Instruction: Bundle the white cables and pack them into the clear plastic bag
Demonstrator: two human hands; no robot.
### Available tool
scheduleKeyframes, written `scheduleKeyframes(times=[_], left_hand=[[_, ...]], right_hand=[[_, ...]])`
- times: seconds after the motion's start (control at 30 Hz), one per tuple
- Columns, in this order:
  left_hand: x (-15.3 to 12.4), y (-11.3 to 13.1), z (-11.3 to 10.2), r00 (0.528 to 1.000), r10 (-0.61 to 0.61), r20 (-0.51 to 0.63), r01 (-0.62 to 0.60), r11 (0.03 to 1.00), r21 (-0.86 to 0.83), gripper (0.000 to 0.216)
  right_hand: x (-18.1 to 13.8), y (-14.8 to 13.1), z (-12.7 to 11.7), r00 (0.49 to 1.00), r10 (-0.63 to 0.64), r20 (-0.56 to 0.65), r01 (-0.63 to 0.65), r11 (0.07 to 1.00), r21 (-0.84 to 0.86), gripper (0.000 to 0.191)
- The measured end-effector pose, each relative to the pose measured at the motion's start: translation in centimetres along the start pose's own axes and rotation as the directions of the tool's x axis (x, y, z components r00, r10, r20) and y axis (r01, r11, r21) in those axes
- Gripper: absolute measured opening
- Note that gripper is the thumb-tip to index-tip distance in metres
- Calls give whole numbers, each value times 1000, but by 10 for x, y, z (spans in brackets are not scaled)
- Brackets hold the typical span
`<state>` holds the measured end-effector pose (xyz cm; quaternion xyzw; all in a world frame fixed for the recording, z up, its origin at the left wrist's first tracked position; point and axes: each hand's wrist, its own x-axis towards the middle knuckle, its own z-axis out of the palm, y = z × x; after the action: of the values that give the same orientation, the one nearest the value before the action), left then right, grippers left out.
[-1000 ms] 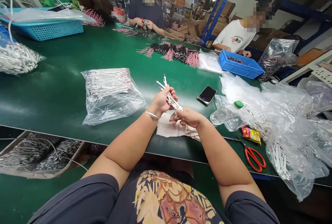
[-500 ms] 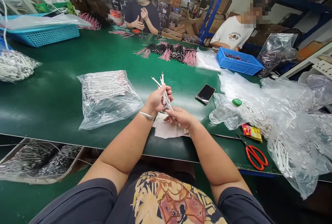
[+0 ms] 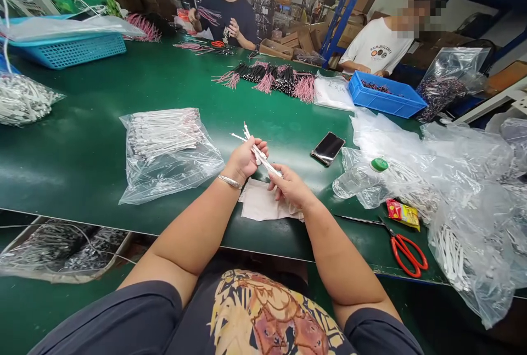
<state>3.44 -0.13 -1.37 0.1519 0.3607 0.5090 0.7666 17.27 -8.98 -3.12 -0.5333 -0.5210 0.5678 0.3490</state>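
Observation:
A small bunch of white cables (image 3: 260, 156) with connector ends lies slanted across both my hands, above the green table. My left hand (image 3: 246, 158) is closed around its middle, and the thin tips stick out past the fingers. Lower down, my right hand (image 3: 291, 186) pinches the near end of the same bunch. Beneath the hands a white cloth (image 3: 257, 207) lies folded at the table's front edge. To the left is a clear plastic bag (image 3: 173, 179) with many white cables (image 3: 162, 133) lined up in it.
A phone (image 3: 328, 148), a clear bottle (image 3: 356, 178), red-handled scissors (image 3: 407, 253) and plastic bags of white cables (image 3: 465, 251) are on the right. Black-and-pink wire bundles (image 3: 272, 79) and a blue bin (image 3: 385, 94) stand farther back. Two co-workers (image 3: 228, 15) sit across the table (image 3: 82, 168).
The cable bunch has tilted further to the left, and my right hand has shifted slightly right along with its end. The co-worker opposite has parted their hands and now holds pink wires.

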Motion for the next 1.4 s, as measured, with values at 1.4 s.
scheduleKeyframes(times=[1.4], left_hand=[[-11,-13,11,998,62,19,-60,994,-89,31]], right_hand=[[4,-5,3,967,168,190,-241,842,483,21]])
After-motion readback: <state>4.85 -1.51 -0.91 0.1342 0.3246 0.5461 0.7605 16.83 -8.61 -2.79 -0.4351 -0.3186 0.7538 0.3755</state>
